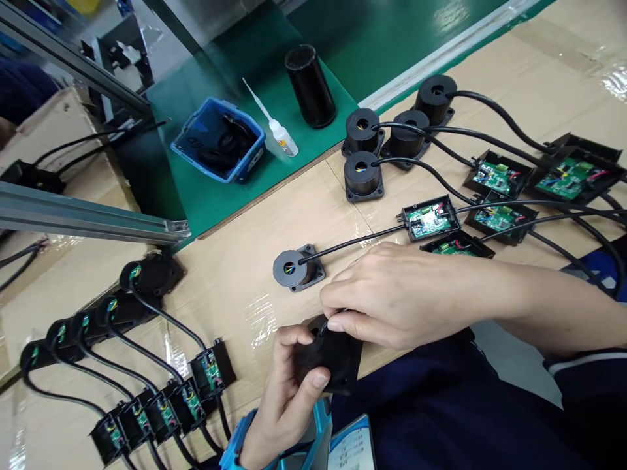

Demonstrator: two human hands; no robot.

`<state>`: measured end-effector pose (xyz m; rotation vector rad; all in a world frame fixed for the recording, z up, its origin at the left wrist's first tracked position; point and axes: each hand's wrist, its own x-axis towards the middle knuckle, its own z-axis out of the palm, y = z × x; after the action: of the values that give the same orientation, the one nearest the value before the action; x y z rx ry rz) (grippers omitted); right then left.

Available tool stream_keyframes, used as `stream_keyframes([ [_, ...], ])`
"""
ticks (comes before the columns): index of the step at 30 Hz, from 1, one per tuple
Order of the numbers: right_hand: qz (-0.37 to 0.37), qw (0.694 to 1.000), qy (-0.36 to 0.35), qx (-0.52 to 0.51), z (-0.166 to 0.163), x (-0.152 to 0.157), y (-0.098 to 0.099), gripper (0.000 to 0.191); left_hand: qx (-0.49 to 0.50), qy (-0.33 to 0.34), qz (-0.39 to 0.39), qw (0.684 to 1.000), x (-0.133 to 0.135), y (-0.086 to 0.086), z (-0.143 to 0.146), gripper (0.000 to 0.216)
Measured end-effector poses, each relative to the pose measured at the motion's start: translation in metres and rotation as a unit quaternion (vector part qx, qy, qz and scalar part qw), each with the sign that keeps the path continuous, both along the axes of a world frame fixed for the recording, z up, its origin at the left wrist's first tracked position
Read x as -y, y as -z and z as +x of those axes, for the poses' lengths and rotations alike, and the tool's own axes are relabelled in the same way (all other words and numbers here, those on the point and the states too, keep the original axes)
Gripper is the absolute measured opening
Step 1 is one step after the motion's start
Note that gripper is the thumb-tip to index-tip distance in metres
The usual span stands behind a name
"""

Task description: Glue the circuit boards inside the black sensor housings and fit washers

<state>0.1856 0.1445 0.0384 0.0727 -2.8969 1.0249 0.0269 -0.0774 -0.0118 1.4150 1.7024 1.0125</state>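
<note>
My left hand point(292, 385) is closed round a black flanged housing point(337, 360) near the table's front edge, thumb on its near face. Above it, my right hand point(377, 300) pinches a black cable point(323, 328) where it meets the housing; most of the cable is hidden behind the hand. Just beyond my hands rests a similar round housing point(290, 269) with coloured wires in its centre hole. Its cable runs right to a small open box with a green circuit board point(432, 219).
Several cabled housings point(362, 173) stand at the back right, beside open circuit boxes point(502, 173). At left, more housings point(110, 312) join a row of boxes point(164, 411). Beyond the table edge are a blue bin point(183, 142), a white dropper bottle point(283, 137), a black cylinder point(311, 88) and a metal frame post point(88, 212).
</note>
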Motion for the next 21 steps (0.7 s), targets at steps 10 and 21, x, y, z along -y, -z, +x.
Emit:
stream_keyframes([
  [10, -0.023, 0.999, 0.021, 0.025, 0.004, 0.002, 0.002, 0.013, -0.158, 0.048, 0.065, 0.984, -0.025, -0.006, -0.019, 0.037],
  [21, 0.152, 0.969, 0.177, -0.081, -0.016, -0.013, 0.049, 0.020, -0.324, -0.020, 0.089, 0.942, -0.073, 0.000, -0.054, 0.025],
])
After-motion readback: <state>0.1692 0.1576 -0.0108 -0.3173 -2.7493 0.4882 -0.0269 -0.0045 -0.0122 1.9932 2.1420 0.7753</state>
